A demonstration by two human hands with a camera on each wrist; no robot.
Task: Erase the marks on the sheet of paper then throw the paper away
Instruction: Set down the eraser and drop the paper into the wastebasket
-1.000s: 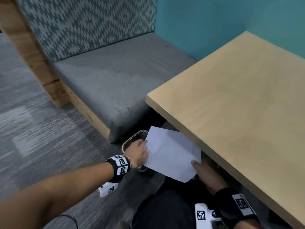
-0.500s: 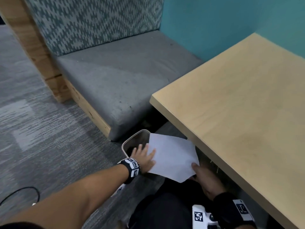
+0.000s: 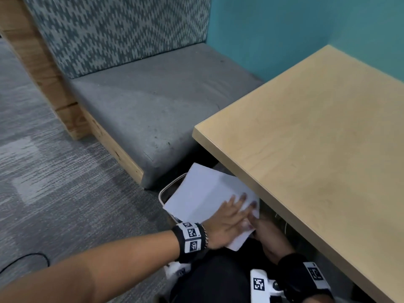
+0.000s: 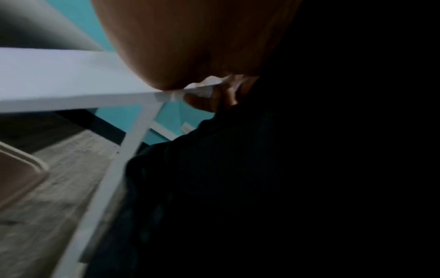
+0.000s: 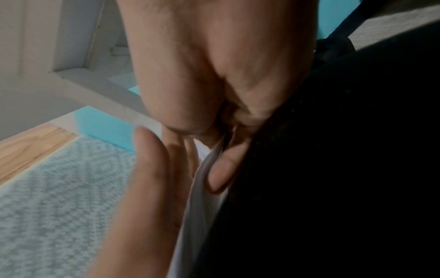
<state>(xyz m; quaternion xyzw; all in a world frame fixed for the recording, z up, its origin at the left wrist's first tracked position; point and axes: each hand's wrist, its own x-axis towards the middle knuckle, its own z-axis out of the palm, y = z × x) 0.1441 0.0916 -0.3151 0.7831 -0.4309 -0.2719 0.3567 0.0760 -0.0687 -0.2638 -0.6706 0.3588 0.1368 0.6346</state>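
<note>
A white sheet of paper hangs just above a small waste bin on the floor, beside the table's near edge, and covers most of the bin's opening. My left hand lies flat on top of the sheet with straight fingers. My right hand sits under the sheet's near right corner. In the right wrist view the right hand pinches the paper's edge between thumb and fingers, with the left hand alongside. The sheet shows a crease. No marks show on its visible side.
A light wooden table overhangs my right hand. A grey cushioned bench with a patterned backrest stands just behind the bin. Grey carpet spreads to the left, with a black cable on it. My dark-clothed lap is below the hands.
My left hand has slid from the sheet's left edge across its top to beside the right hand. The sheet now lies lower and further left over the bin, with a fold in it.
</note>
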